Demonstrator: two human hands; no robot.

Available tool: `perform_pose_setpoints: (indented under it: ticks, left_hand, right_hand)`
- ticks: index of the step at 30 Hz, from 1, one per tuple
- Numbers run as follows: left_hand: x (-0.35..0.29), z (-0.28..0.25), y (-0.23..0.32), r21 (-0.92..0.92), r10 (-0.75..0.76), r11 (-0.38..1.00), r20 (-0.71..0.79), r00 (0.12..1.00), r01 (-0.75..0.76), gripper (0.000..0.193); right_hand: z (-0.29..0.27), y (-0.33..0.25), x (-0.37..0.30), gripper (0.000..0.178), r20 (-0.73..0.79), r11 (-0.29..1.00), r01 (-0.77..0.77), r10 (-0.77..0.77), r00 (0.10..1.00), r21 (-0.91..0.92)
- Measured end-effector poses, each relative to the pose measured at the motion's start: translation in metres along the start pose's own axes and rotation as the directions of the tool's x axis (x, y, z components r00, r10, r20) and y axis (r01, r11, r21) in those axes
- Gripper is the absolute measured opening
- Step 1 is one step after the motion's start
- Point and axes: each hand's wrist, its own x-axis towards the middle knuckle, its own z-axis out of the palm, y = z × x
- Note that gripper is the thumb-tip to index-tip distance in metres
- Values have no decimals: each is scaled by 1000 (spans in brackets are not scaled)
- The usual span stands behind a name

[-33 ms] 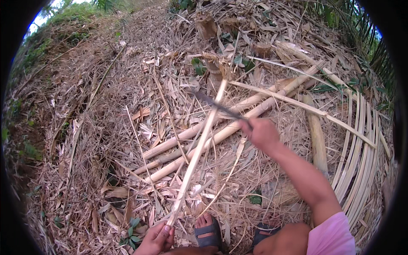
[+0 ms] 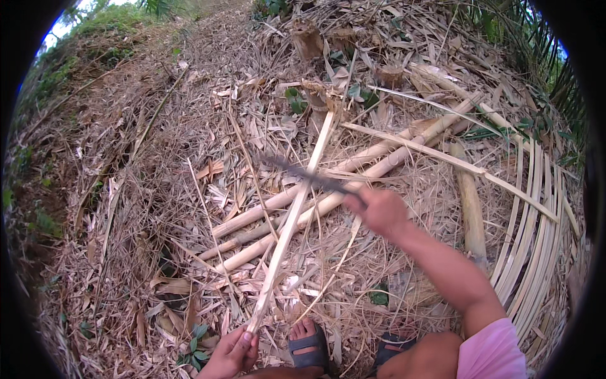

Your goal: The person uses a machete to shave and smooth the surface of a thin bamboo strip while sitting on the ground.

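My left hand [image 2: 232, 355], low in the picture, pinches the near end of a long, pale split bamboo strip [image 2: 283, 243]. The strip slants up and away, its far end at a cut bamboo stump [image 2: 315, 95]. In my right hand [image 2: 384, 213] is the handle of a long dark machete [image 2: 328, 183], fingers wrapped round it. The blade, slightly blurred, points left and lies across the strip in the picture, around its middle. Whether the edge touches the strip I cannot tell.
Several bamboo poles [image 2: 379, 165] lie slanted on the dry leaf litter beyond the strip. Another split strip [image 2: 435, 151] crosses them. A pile of thin strips [image 2: 536, 234] curves along the right. A short thick pole [image 2: 468, 202] lies beside it. My sandalled foot [image 2: 308, 347] is near my left hand.
My right hand and the machete have shifted a little left and nearer to me along the strip. The far end of the strip has moved slightly left; my left hand has hardly moved.
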Motion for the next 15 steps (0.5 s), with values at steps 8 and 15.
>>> perform_pose_setpoints:
  ticks: [8,15]
  left_hand:
    - [13,-1,1,24,10,1000,48,999,-11,27]
    - [37,1,-12,-51,-3,999,89,996,7,27]
  right_hand:
    - [4,-6,-3,58,-132,999,31,-34,991,-28]
    - [-2,-29,-11,51,114,635,-334,362,925,696]
